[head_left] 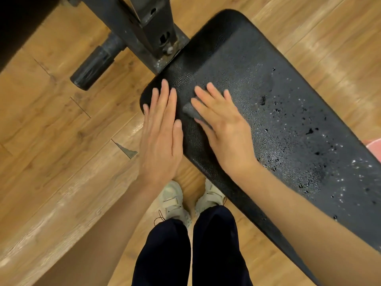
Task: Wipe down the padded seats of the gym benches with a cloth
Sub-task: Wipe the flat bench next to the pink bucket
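A black padded bench seat (257,83) runs from the upper middle to the lower right; its cover is cracked and flecked with white on the right half. My right hand (222,126) lies flat on the pad near its left end, fingers spread, pressing a small grey cloth (190,111) that shows under the fingers. My left hand (161,133) rests flat on the pad's left edge, fingers apart, holding nothing.
The bench's black metal frame post (152,27) and a round black peg (92,66) stand just beyond the pad's left end. Wooden plank floor (61,131) surrounds the bench. My feet in pale shoes (175,201) stand close beside the pad. Something pink (374,146) shows at the right edge.
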### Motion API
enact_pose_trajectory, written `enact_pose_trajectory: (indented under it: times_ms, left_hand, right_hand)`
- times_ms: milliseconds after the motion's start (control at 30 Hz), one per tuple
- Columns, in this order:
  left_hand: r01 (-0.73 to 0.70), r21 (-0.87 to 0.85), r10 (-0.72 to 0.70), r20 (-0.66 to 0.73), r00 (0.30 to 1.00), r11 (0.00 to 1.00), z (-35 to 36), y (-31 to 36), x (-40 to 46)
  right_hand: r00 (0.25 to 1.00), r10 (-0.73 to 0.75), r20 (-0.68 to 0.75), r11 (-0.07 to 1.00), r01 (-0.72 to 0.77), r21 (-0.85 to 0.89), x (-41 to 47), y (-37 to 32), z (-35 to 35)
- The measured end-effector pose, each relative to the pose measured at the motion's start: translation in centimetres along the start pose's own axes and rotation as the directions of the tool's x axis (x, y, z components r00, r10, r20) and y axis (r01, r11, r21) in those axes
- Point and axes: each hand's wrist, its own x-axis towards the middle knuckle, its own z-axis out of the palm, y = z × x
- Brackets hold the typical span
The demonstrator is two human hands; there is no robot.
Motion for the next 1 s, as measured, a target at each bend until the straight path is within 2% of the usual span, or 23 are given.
enact_pose_trajectory:
  times_ms: [33,100,200,367,500,567,633,700,767,833,933,1000]
  left_hand:
    - [-0.035,0.001,0.035,0.005,0.999,0.999,0.1,0.3,0.9]
    - [-0.092,0.009,0.091,0.015,0.996,0.996,0.4,0.8,2.5]
    - [-0.115,0.028,0.114,0.042,0.993,0.993,0.9,1.3,4.1]
    - [-0.114,0.057,0.111,0.065,0.992,0.992,1.1,1.2,4.2]
    - [-0.134,0.062,0.128,0.087,0.988,0.989,0.9,1.2,4.3]
    - [-0.126,0.077,0.120,0.079,0.990,0.989,1.0,1.1,4.2]
    - [-0.118,0.104,0.112,0.069,0.991,0.987,1.2,1.1,4.1]
    - [-0.119,0.122,0.110,0.079,0.991,0.985,1.3,1.2,4.1]
    - [-0.127,0.128,0.115,0.100,0.988,0.984,1.2,1.1,4.2]
    - [-0.127,0.138,0.112,0.110,0.988,0.982,1.2,1.1,4.2]
    - [-0.113,0.160,0.097,0.105,0.990,0.981,1.3,1.3,4.2]
    - [-0.112,0.172,0.097,0.097,0.991,0.979,1.3,1.3,4.1]
  right_hand:
    - [1.000,0.007,0.017,1.000,-0.007,0.001,-1.3,-0.2,-0.2]
    - [0.989,-0.070,0.129,0.997,0.074,-0.023,-6.0,-0.1,-1.2]
    - [0.938,-0.175,0.300,0.984,0.163,0.064,-10.9,0.8,-3.3]
    - [0.951,-0.220,0.219,0.975,0.206,0.085,-7.0,-0.6,-0.9]
    - [0.881,-0.346,0.323,0.936,0.349,0.051,-10.3,2.0,-3.7]
    - [0.868,-0.338,0.364,0.940,0.333,0.078,-11.7,2.8,-5.3]
    - [0.873,-0.342,0.347,0.938,0.337,0.076,-10.7,3.2,-4.9]
    - [0.918,-0.294,0.267,0.955,0.293,0.044,-7.1,3.0,-3.0]
    - [0.974,-0.177,0.145,0.983,0.181,-0.015,-3.6,2.7,-1.4]
    - [0.995,-0.065,0.079,0.997,0.068,-0.040,-3.4,2.0,-0.8]
    - [0.984,-0.044,0.170,0.993,0.063,-0.105,-9.2,0.7,-1.9]
    - [0.971,-0.065,0.231,0.997,0.073,-0.025,-12.2,0.8,-3.0]
